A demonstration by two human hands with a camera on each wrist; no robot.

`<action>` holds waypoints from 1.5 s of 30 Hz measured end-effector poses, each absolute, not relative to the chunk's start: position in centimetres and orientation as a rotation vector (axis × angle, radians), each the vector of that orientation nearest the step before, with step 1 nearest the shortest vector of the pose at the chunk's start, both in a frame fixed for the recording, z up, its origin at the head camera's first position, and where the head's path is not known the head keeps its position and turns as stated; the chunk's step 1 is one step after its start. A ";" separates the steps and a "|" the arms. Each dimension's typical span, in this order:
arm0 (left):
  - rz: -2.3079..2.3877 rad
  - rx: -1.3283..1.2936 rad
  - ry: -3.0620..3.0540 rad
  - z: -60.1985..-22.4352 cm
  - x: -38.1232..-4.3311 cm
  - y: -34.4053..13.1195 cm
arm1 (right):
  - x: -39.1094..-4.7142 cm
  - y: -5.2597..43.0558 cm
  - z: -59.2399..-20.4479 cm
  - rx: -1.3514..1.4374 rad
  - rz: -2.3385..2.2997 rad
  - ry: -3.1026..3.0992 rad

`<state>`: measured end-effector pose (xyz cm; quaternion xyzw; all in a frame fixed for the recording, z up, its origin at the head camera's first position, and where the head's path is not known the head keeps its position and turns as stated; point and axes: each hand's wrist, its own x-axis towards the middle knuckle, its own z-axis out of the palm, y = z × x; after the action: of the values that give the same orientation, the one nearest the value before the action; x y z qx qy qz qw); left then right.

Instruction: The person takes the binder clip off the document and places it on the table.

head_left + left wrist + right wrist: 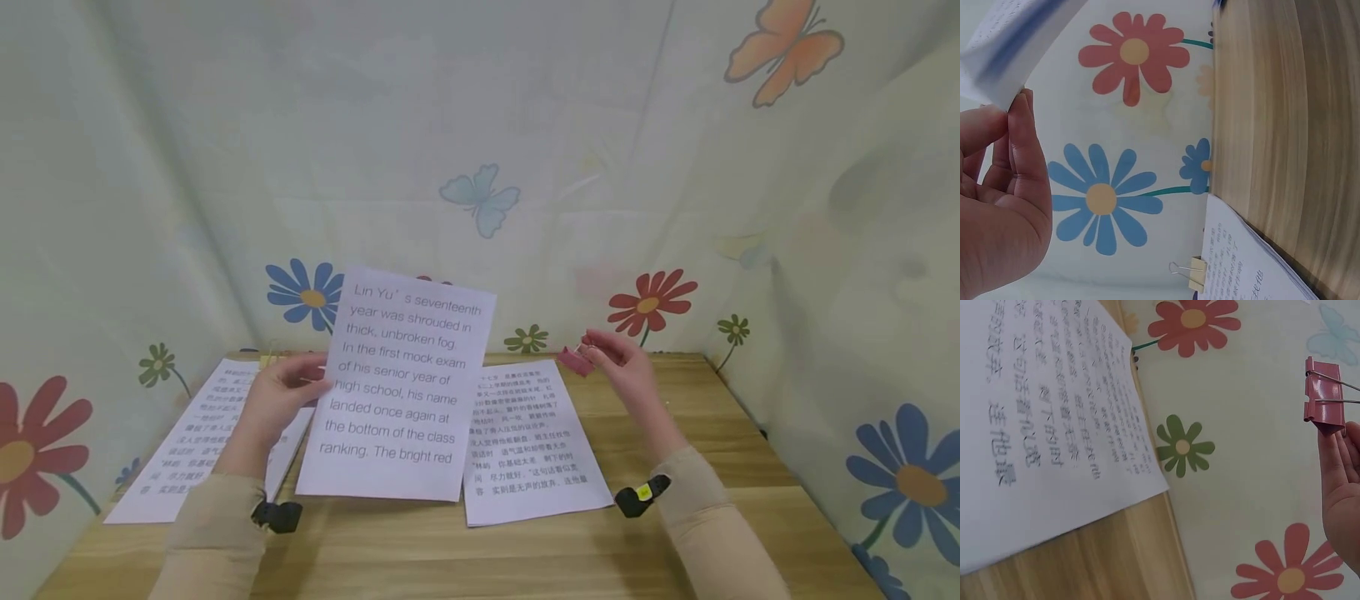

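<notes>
Between thumb and fingers, my left hand point(283, 400) pinches the left edge of a printed English sheet point(397, 392), held up above the table. The left wrist view shows the same hand point(1007, 187) gripping the paper's edge point(1010, 69). Off to the right, my right hand point(622, 371) holds a pink binder clip point(576, 360) by its wire handles, raised near the back of the table. In the right wrist view the binder clip point(1325, 394) has its metal handles pointing toward the fingers, which are partly cut off by the frame.
A Chinese-printed paper stack point(532, 450) lies on the wooden table point(555, 558), partly behind the raised sheet. Another stack point(187, 442) lies at left, with a yellow binder clip point(1197, 272) on its far edge. A flowered cloth point(375, 167) hangs behind.
</notes>
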<state>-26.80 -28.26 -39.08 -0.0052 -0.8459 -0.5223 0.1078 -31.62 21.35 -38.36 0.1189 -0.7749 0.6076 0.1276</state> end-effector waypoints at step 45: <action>-1.606 0.112 -2.555 -41.3 -27.0 -30.5 | -26.8 37.7 -43.4 0.183 1.227 -2.785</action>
<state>-27.03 -30.54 -41.29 0.0370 -0.8445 -0.5309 0.0609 -26.83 37.66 -43.36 0.0599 -0.9125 0.4019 0.0464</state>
